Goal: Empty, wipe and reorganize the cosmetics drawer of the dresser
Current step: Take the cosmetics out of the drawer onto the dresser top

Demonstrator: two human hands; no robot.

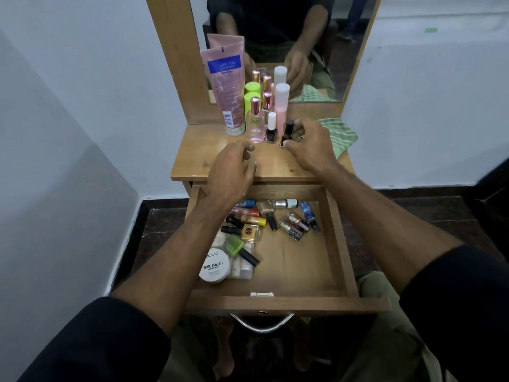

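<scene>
Two hands over dresser top: right hand [308, 144] pinches dark polish btl [287, 133].

The wooden drawer [341, 244] stands pulled fully open below the dresser top [198, 161], with nail polish bottles [275, 216] lying scattered on their sides across its back and left, and a white round nail polish remover wipes tub [214, 267] at its front left.
</scene>
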